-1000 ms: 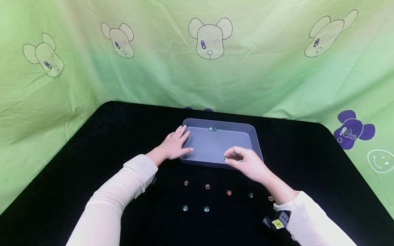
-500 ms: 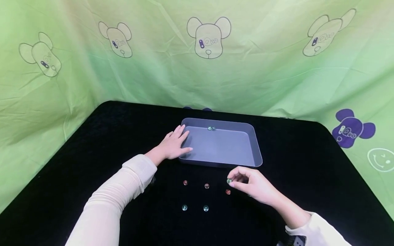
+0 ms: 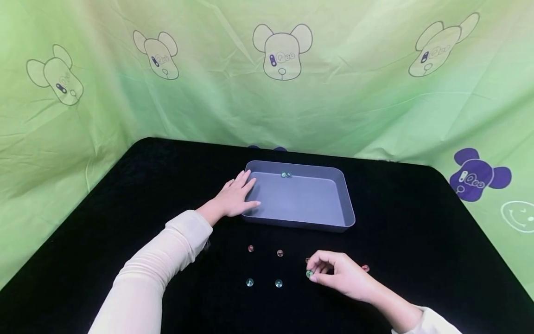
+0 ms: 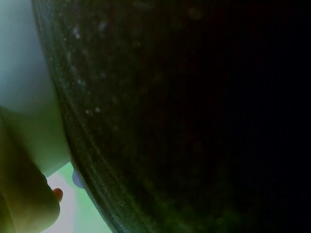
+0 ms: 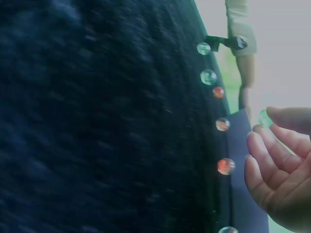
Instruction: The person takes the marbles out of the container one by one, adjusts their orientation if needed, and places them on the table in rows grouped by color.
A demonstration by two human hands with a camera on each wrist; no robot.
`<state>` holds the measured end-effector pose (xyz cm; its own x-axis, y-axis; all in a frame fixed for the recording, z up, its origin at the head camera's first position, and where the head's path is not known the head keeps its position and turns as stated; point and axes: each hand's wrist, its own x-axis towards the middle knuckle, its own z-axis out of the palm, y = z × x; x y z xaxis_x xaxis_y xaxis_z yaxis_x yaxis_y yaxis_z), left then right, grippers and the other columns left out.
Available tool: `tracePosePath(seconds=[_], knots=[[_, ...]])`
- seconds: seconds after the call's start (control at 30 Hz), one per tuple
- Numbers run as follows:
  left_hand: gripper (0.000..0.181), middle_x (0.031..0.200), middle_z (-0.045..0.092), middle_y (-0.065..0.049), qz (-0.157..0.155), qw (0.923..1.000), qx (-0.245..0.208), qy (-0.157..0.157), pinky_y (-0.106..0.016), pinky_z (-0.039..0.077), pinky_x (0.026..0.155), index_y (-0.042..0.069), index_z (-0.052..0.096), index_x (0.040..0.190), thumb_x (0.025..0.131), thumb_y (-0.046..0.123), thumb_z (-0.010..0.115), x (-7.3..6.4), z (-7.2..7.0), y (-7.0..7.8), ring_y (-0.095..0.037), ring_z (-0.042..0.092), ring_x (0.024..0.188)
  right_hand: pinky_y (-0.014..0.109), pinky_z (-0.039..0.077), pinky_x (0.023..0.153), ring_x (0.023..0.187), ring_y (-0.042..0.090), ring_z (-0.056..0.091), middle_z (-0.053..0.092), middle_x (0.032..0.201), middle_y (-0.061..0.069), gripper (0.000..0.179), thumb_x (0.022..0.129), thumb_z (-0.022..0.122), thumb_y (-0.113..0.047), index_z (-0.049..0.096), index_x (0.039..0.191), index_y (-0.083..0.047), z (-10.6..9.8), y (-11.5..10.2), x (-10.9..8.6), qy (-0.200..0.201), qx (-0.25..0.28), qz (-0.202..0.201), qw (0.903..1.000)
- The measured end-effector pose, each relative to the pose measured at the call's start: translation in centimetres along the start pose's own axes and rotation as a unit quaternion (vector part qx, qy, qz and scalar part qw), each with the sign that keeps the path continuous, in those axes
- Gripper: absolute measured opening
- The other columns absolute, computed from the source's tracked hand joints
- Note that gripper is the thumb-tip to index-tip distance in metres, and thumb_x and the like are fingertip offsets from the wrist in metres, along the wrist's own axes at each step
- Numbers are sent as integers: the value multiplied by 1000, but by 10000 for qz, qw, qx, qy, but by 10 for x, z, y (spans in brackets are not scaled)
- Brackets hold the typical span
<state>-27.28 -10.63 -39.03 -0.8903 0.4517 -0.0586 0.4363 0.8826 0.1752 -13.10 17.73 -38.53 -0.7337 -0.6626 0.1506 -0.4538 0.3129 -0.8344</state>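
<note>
My right hand (image 3: 344,276) pinches a green glass marble (image 3: 309,274) between thumb and fingertips, to the right of a blue-green marble (image 3: 278,283). In the right wrist view the same pinched marble (image 5: 265,118) shows beside the thumb. An orange-red marble (image 3: 308,260) is partly hidden behind the fingers. My left hand (image 3: 232,197) has its fingers spread on the left side of a grey rectangular tray (image 3: 298,223). Two green marbles (image 3: 286,175) lie inside against the tray's far wall. The left wrist view shows mostly dark cloth and part of the hand (image 4: 29,194).
Left of the right hand, two reddish marbles (image 3: 280,253) lie in a row, with another blue-green marble (image 3: 249,282) nearer me. A red marble (image 3: 365,268) lies beyond the right wrist. Black cloth (image 3: 187,171) covers the table; a green printed curtain (image 3: 208,106) hangs behind it.
The right hand has moved back from over the tray's near edge toward me, with the green marble in its fingertips. The left hand stays in place on the tray.
</note>
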Motion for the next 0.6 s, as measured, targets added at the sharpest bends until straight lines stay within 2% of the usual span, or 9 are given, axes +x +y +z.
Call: tracePosePath(seconds=[0.3,0.6], knots=[[73,144,0,-10,24,10000,23,55,-44,11,99,9,18,138,84,54,38,0,0,0,-23,-4,129,23,44,58,68,6,54,58,76,-1,10,77,62,-7,58,82,-14,9,7,-8,-461,9,-115,9989],[73,144,1,-10,26,10000,24,60,-44,11,99,9,18,139,84,54,39,1,2,-1,-21,-5,129,21,43,58,68,1,51,55,76,-9,13,74,65,-7,57,80,-16,14,8,-10,-708,-486,-268,9959]])
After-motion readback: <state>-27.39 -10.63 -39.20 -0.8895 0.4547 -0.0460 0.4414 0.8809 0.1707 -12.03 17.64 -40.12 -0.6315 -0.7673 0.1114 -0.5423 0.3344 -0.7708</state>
